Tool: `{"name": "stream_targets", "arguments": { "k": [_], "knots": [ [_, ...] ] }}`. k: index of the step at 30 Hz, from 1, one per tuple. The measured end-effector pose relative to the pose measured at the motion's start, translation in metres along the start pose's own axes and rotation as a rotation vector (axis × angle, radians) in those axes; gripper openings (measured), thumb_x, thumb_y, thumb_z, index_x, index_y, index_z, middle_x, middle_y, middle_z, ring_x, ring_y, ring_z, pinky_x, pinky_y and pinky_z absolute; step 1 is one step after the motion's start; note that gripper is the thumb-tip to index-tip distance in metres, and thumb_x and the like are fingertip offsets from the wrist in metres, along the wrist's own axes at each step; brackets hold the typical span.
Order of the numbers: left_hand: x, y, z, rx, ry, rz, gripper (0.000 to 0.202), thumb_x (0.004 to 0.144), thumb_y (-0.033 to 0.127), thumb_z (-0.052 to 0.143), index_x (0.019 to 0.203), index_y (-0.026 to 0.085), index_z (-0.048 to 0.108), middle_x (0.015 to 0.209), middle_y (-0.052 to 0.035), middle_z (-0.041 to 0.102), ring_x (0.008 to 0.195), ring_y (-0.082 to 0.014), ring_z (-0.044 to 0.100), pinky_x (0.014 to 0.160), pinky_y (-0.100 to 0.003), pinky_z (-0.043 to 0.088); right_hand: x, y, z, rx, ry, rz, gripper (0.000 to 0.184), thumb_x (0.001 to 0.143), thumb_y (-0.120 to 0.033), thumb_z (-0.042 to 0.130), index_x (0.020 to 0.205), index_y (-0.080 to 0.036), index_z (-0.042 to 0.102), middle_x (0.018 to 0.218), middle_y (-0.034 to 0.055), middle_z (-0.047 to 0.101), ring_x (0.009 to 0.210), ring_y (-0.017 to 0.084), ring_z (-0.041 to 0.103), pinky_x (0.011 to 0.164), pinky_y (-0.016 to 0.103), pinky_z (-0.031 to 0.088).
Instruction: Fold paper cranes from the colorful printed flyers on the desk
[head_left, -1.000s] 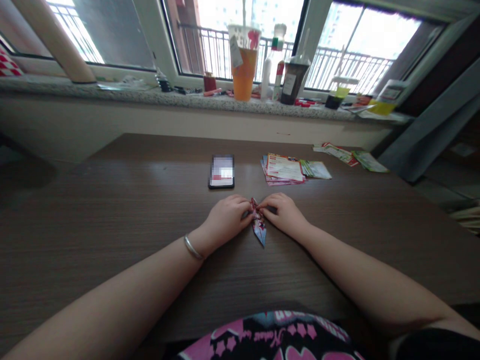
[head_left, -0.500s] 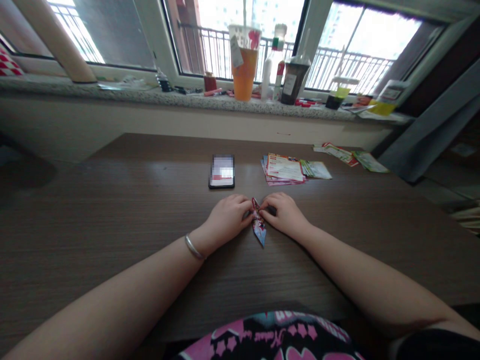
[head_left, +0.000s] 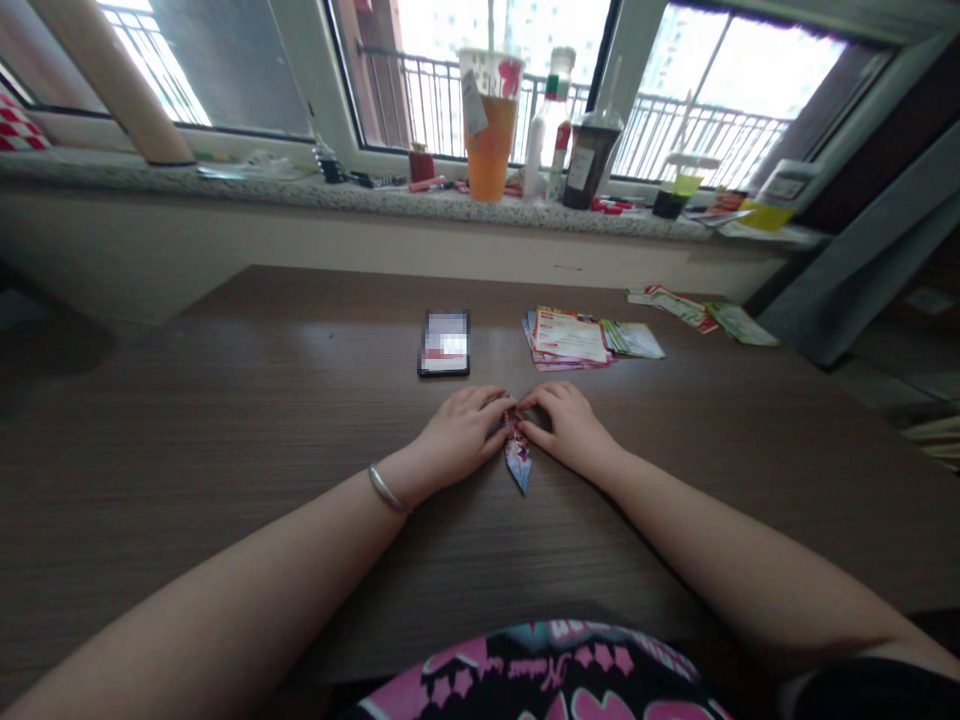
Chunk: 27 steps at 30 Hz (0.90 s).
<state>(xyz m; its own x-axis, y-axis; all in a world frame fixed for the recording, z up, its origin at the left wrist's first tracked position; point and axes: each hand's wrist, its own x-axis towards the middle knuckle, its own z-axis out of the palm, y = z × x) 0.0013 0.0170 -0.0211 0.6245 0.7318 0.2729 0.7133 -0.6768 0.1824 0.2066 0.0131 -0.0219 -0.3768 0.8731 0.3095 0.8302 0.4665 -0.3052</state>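
Observation:
A small folded paper [head_left: 518,462], printed in red, white and pale blue, lies on the brown table [head_left: 300,440] with its pointed end toward me. My left hand [head_left: 466,428] grips its far part from the left, thumb and forefinger closed on the edge. From the right, my right hand [head_left: 568,425] pinches the same part, with its fingertips close to those of the left. The far tip of the paper is hidden by my fingers.
Beyond my hands lie a phone [head_left: 445,343] and a stack of printed sheets [head_left: 570,336]. More leaflets [head_left: 739,324] rest at the back right. Cups and bottles, among them a tall orange drink [head_left: 489,150], line the stone windowsill [head_left: 360,200].
My left fingers have moved slightly right and forward over the far end of the paper, covering its tip. The paper's near point has shifted a little left.

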Motion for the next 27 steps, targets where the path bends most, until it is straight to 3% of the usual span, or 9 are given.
{"name": "stream_targets", "arguments": {
  "k": [6,11,18,22,27],
  "knots": [
    [-0.001,-0.001,0.000,0.024,-0.013,0.053,0.042,0.094,0.030,0.042,0.135,0.021,0.047,0.142,-0.0102,0.045,0.131,-0.0268,0.039,0.112,-0.044,0.029,0.000,-0.002,0.000,0.033,-0.001,-0.010,0.022,0.083,-0.034,0.061,0.098,-0.019,0.064,0.103,0.0093,0.061,0.103,0.025,0.051,0.094,0.041,0.042],
    [-0.001,0.002,-0.004,-0.054,-0.021,-0.019,0.034,0.089,0.035,0.050,0.117,0.017,0.056,0.134,-0.0141,0.050,0.127,-0.0282,0.043,0.108,-0.045,0.035,-0.002,-0.003,-0.003,0.074,-0.023,-0.041,0.022,0.082,-0.034,0.062,0.099,-0.020,0.064,0.107,0.0096,0.060,0.106,0.025,0.051,0.095,0.041,0.041],
    [-0.003,-0.001,-0.005,-0.132,-0.037,-0.052,0.032,0.084,0.044,0.059,0.098,0.015,0.056,0.133,-0.0166,0.049,0.128,-0.0305,0.042,0.107,-0.046,0.034,-0.003,0.001,-0.003,0.131,-0.039,-0.104,0.021,0.082,-0.035,0.063,0.097,-0.021,0.065,0.110,0.0095,0.060,0.107,0.024,0.052,0.095,0.042,0.042],
    [0.000,-0.002,-0.008,-0.240,-0.017,-0.055,0.029,0.080,0.043,0.064,0.089,0.018,0.054,0.122,-0.0130,0.056,0.114,-0.0281,0.051,0.098,-0.044,0.042,-0.002,0.003,-0.004,0.168,-0.039,-0.147,0.016,0.082,-0.032,0.063,0.093,-0.021,0.066,0.107,0.0085,0.063,0.107,0.024,0.053,0.096,0.042,0.042],
    [0.002,-0.001,-0.010,-0.333,0.022,-0.061,0.029,0.076,0.038,0.068,0.092,0.019,0.053,0.099,-0.0080,0.061,0.092,-0.0237,0.058,0.083,-0.038,0.047,-0.001,0.004,-0.004,0.219,-0.010,-0.200,0.010,0.084,-0.028,0.063,0.089,-0.021,0.068,0.105,0.0072,0.066,0.105,0.022,0.056,0.097,0.041,0.041]
  ]
}}
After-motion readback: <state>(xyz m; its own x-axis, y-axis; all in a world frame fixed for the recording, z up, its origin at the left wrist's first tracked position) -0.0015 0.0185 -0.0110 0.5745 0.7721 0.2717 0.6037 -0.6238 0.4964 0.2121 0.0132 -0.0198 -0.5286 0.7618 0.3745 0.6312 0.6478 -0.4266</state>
